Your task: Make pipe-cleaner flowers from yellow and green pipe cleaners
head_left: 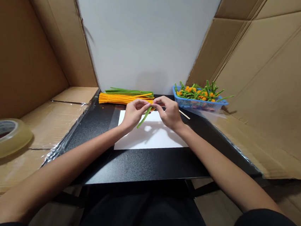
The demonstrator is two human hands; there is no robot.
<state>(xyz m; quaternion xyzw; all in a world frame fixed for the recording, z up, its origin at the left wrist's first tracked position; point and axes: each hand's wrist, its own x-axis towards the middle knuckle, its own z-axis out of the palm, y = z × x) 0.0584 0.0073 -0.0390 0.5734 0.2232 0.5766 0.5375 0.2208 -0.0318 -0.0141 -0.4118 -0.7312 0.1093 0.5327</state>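
Above a white sheet of paper (142, 138), my left hand (134, 112) and my right hand (169, 112) meet fingertip to fingertip. Both are closed in a pinch on a small piece made of pipe cleaners. A green pipe cleaner (144, 117) hangs from it, slanting down to the left. Orange fuzzy material shows between and just behind the fingertips, mostly hidden by them. Behind my left hand lies a bundle of orange pipe cleaners (114, 98), with green pipe cleaners (127, 90) along its back.
A blue basket (200, 103) at the back right holds several green and orange pipe-cleaner pieces. A thin pale stick (184, 114) lies beside my right hand. On the left cardboard sits a roll of clear tape (14, 138). Cardboard walls (275, 79) flank the black table (134, 166).
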